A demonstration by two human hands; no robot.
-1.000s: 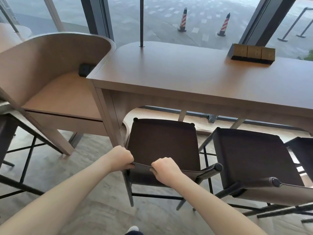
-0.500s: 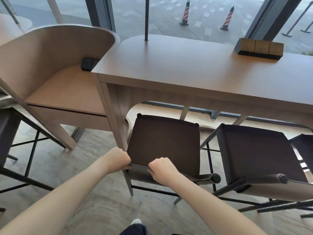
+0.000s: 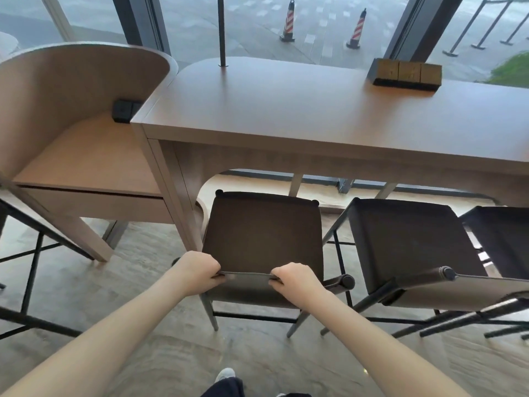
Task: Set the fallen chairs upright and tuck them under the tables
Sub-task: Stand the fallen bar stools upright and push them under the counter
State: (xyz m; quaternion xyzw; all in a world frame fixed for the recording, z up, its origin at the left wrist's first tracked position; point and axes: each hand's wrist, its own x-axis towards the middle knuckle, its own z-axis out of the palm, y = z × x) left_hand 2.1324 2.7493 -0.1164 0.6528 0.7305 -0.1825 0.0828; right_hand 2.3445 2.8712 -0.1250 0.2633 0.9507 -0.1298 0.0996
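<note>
The left hand [image 3: 197,272] and the right hand [image 3: 296,280] both gripped the top edge of the low backrest of a dark chair [image 3: 263,233], fingers curled over the thin rim, the left hand at its left end and the right hand a little right of the middle. The chair stood upright on its metal legs, its seat reaching toward the long wooden desk [image 3: 300,110], with the front edge of the seat just at the desk's front edge, beside the desk's left leg. A second dark chair [image 3: 406,239] stood upright just to the right, and the corner of a third chair [image 3: 503,233] showed at the right edge. On the desk, a dark block with a wooden top [image 3: 406,74] sat near the far right, and a thin pole [image 3: 221,30] rose from the desk near its far left. A curved wooden booth [image 3: 74,118] adjoined the desk on the left. Beyond the window stood two striped cones [image 3: 287,22]. A shoe [image 3: 226,376] showed on the grey floor [image 3: 143,282] below.
</note>
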